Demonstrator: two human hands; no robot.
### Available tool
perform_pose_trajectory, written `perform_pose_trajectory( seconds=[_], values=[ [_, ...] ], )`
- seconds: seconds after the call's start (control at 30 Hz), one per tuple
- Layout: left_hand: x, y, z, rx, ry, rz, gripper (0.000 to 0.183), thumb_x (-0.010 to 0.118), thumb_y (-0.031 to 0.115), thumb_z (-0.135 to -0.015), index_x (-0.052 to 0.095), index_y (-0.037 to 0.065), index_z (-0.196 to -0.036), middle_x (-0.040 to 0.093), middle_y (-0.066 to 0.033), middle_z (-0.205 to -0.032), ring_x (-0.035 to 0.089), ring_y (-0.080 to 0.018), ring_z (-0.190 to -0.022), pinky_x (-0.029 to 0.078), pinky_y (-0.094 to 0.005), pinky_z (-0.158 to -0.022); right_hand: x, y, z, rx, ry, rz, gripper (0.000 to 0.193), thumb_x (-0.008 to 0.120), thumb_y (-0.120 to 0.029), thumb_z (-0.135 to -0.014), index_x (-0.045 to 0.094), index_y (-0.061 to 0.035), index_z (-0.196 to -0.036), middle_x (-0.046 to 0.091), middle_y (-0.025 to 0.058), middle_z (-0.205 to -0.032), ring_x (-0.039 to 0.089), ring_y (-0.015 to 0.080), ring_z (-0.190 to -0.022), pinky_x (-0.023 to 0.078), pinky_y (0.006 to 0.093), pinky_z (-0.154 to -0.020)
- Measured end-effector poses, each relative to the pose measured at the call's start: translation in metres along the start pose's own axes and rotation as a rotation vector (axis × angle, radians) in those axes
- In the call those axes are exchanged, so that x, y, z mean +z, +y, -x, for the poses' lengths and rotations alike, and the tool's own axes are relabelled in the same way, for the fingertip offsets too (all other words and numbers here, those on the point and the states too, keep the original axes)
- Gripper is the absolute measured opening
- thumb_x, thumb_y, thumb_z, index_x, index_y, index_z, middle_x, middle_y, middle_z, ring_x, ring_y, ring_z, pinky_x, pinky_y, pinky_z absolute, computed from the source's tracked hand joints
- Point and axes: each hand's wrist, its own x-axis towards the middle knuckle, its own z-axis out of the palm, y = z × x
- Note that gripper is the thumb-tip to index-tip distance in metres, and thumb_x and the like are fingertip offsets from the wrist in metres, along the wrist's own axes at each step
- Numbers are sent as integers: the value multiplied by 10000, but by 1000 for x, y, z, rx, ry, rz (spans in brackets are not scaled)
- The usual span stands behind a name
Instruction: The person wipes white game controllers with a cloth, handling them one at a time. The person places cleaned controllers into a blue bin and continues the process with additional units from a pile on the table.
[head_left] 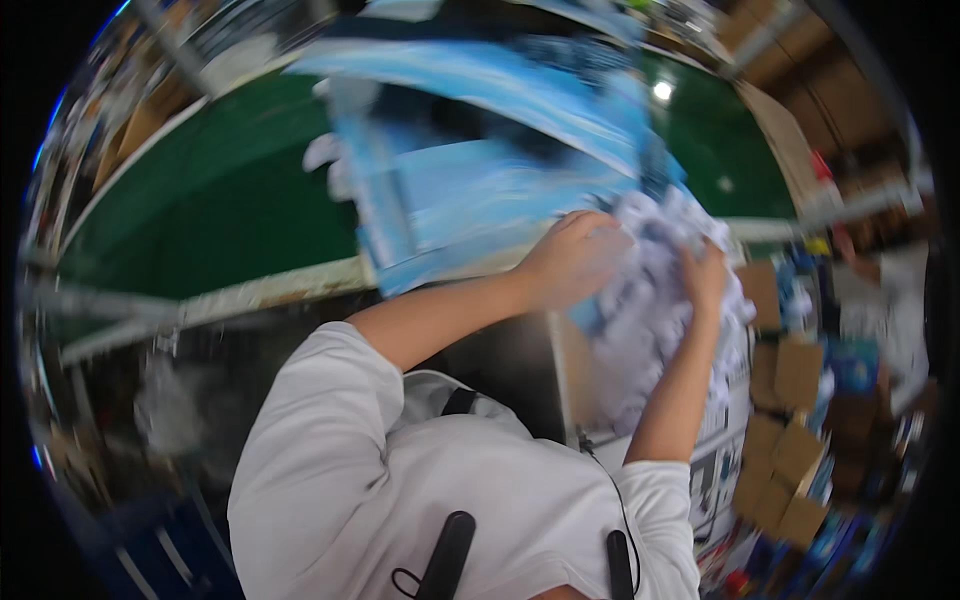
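Observation:
A heap of small white curled pieces (640, 350), soft-looking and of a kind I cannot make out, rises in front of me on the right. My left hand (580, 255) is at the heap's left side, its fingers bent but smeared by motion. On the heap's right side, my right hand (706, 272) has its fingers curled around some of the white pieces. Just beyond my left hand lies large blue-and-white printed packaging (470, 190) with dark openings; motion blurs its outline.
A green work surface (220, 200) with a pale edge extends under the blue packaging. Brown cartons (785, 440) stand at the right, near a white printed box (715, 480) below the heap. A clear plastic bag (168, 405) hangs at the left. Shelving with cartons lines the far right.

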Motion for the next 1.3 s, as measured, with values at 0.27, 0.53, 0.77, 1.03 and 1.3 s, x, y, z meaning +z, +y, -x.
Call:
perform_pose_trajectory(
  seconds=[0.27, 0.53, 0.77, 1.03, 1.3],
  values=[
    [-250, -117, 143, -640, 554, -908, 519, 670, 188, -652, 493, 95, -1131, 452, -135, -1161, 384, -322, -1120, 344, -462, -899, -14, -293, 96, -725, -320, -961, 221, 595, -36, -756, 573, 0, -973, 601, 100, -913, 576, 190, -866, 439, 283, -770],
    [-303, -230, 135, -656, -578, -735, 976, 693, 612, -499, 343, 236, -1329, 179, -125, -1432, 85, -342, -1324, 110, -638, -977, 110, -528, 98, -876, -522, -818, 251, 577, -152, -796, 577, -29, -1015, 603, 160, -950, 583, 314, -853, 448, 342, -761],
    [-330, -227, 129, -533, -819, -741, 758, 575, 585, -691, 444, 115, -1271, 226, -108, -1417, 187, -278, -1314, 242, -655, -925, 252, -664, 3, -951, -200, 417, 347, 557, -126, -760, 547, -63, -1101, 515, 101, -1168, 451, 247, -1123, 403, 412, -888],
    [-361, -249, 161, -483, -635, -854, 547, 672, 513, -629, 571, 233, -1088, 517, -46, -1171, 336, -208, -1216, 274, -602, -890, 300, -686, -69, -1023, -257, 1047, 758, 770, -140, -561, 451, -321, -1225, 309, -14, -1381, 280, 235, -1280, 280, 566, -966],
    [-317, -237, 131, -858, -200, -647, 756, 463, 650, -715, 553, 20, -1122, 326, -147, -1355, 158, -267, -1319, 191, -673, -920, 272, -709, -57, -787, -657, -257, 757, 639, -616, -607, 586, 25, -1007, 597, 157, -894, 599, 241, -813, 464, 358, -693]
  ],
)
